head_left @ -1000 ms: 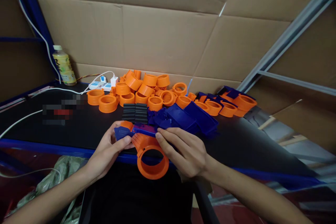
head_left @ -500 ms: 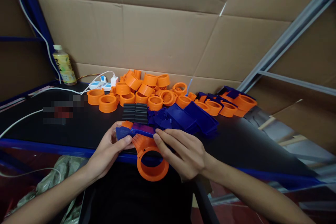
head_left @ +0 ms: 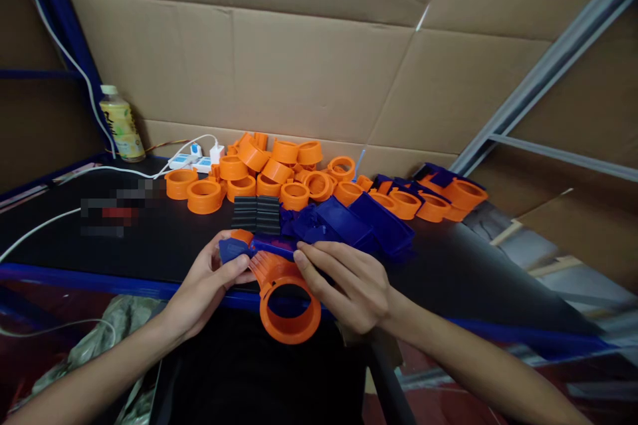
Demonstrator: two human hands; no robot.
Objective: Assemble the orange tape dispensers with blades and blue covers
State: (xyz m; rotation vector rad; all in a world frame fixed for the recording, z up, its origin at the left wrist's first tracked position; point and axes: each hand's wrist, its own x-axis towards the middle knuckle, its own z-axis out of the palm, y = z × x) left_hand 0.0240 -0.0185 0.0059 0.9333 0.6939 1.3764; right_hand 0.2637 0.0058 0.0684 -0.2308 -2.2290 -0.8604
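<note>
The bare left forearm point(head_left: 94, 372) slants up from the lower left corner to the left grip point(head_left: 209, 285), which is curled inward, its thumb point(head_left: 235, 270) laid along the near side and pointing right, the other fingers largely hidden behind. From the lower right, the bare right forearm point(head_left: 478, 358) slants up to the right grip point(head_left: 353, 285), its back turned upward, fingers bent and aimed left, the fingertips point(head_left: 301, 254) drawn together in a pinch. Both grips face each other, near but apart.
</note>
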